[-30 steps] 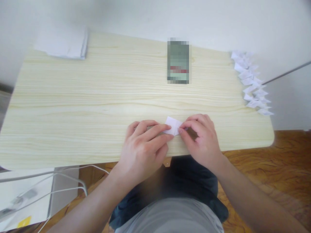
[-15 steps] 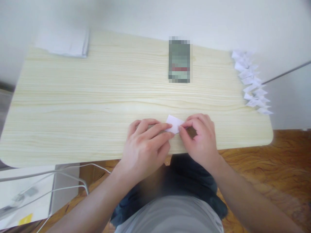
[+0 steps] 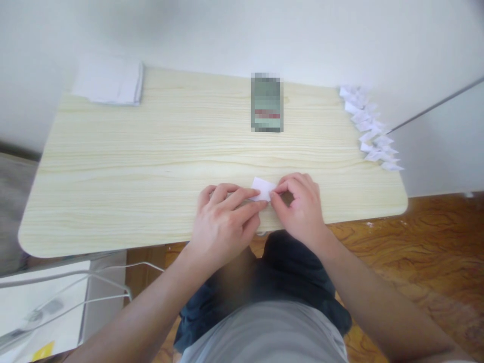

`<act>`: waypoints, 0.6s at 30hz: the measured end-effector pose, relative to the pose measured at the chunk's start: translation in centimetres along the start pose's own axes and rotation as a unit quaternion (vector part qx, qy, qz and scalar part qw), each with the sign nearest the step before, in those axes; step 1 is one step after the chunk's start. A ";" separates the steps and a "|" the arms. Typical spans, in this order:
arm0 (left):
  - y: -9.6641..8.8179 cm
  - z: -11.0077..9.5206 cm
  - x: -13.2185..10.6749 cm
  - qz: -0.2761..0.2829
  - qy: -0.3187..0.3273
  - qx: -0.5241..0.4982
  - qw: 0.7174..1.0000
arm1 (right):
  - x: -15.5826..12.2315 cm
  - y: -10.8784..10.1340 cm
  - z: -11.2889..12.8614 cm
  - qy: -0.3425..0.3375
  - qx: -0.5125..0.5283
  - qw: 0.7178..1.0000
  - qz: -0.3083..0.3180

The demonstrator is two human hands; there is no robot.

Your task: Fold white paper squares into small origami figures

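Observation:
A small piece of folded white paper (image 3: 262,187) lies near the front edge of the pale wooden table (image 3: 151,151). My left hand (image 3: 227,219) comes at it from the left and holds it steady with the fingertips on its left and lower parts. At its right corner, my right hand (image 3: 300,204) pinches the paper between thumb and index finger, the other fingers curled behind. The fingers cover part of the paper, so its full outline is hidden.
Several folded white paper pieces (image 3: 372,131) stand in a row along the right edge. A paper stack (image 3: 109,80) lies at the back left. A blurred-out rectangular object (image 3: 266,103) rests at the back middle. White cables (image 3: 109,272) hang below left.
The camera view has shifted a little, so the table and its things sit differently in frame. Both hands keep nearly the same hold on the folded paper.

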State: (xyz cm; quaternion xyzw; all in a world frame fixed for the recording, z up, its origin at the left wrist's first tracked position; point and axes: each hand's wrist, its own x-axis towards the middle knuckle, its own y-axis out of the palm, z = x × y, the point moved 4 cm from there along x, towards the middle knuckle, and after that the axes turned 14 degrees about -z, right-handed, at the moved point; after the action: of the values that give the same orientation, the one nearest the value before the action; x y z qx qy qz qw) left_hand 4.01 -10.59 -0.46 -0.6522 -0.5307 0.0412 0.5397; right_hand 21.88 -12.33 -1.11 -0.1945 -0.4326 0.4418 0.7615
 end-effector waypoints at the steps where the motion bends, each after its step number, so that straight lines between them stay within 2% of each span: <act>1: 0.0 0.0 0.0 0.000 0.002 0.002 1.000 | 0.0 0.0 0.0 0.000 -0.001 1.000 0.001; 7: -0.1 -0.6 -0.5 -0.002 0.010 0.023 1.000 | 0.1 -0.4 -0.3 -0.009 0.011 1.000 -0.014; 18: -0.4 -3.1 -1.9 -0.015 -0.030 0.056 0.998 | -1.0 -0.7 -0.9 -0.047 -0.023 0.997 -0.063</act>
State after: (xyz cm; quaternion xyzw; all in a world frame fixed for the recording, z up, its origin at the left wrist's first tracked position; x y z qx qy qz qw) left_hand 4.87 -14.14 0.11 -0.6115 -0.5534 0.0823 0.5595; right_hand 22.72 -13.43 -1.63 -0.1630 -0.4890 0.3914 0.7623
